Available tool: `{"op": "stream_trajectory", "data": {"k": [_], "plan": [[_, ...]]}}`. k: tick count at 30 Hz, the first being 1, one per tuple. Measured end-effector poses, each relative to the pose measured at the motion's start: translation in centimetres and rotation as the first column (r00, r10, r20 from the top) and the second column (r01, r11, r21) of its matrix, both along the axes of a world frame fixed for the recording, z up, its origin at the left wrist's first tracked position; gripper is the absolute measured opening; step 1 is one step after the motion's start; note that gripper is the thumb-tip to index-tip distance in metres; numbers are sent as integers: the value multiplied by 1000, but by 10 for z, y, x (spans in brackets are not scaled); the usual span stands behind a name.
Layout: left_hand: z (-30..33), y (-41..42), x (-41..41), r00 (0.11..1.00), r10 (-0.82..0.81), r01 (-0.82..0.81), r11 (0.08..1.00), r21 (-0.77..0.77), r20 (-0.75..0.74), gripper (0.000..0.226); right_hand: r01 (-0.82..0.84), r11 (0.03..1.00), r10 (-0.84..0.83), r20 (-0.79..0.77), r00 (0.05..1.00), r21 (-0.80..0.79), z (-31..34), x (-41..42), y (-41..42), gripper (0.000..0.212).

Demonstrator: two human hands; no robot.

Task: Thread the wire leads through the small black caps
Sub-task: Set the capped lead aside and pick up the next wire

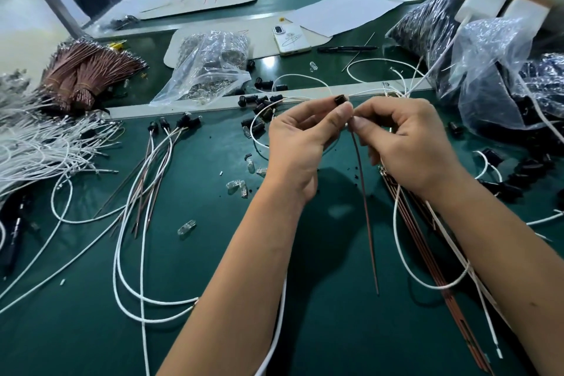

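Centrally: small black cap — pinched at fingertips of left hand, fingers curled. Right hand at 3 o'clock, touching it, curled, pinching brown wire lead that hangs toward 6. Green table; phone at 12. No legible writing.

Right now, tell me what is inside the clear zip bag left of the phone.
The clear zip bag holds a heap of small silvery metal parts, with darker round pieces near its top. What lies at the bottom is covered by the heap and the crinkled plastic.
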State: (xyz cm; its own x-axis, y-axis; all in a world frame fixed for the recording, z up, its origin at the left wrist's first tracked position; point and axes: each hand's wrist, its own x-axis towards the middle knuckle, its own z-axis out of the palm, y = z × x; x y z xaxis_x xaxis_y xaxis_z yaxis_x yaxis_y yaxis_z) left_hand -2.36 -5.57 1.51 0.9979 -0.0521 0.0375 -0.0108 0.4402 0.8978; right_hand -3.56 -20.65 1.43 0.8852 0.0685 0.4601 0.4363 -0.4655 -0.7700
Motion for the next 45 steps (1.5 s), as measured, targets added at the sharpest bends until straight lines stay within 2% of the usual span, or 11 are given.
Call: {"op": "stream_trajectory", "data": {"k": [8, 14, 20, 27, 40, 45], "plan": [[0, -1, 0, 999, 8, -9, 1000, -30, -49, 12, -52, 998, 55, -87, 995, 38, 2, -1, 0, 17], [1, -2, 2, 979, -124, 97, 981, -170, -160, 17, -49, 989, 65, -113, 991, 139, -1, 0, 1, 20], [-1, -2, 2, 974, -136, 110, 984, -142, -184, 8, -32, 998, 38, -86, 996, 61, -4, 1, -1, 21], [0, -2, 3, 967, -127, 96, 985, -143, -221, 6, -8, 999, 11, -55, 998, 46, -6, 1, -1, 16], [-6, -11, 1, 963, -76, 37, 988, -153, -259, 13, 163, 982, -146, 159, 976, -96, -10, -2, 4, 13], [-7, -13, 1, 967, -60, 16, 984, -175, -248, 16, 129, 989, -120, 130, 984, -67, -10, 1, 3, 13]]}}
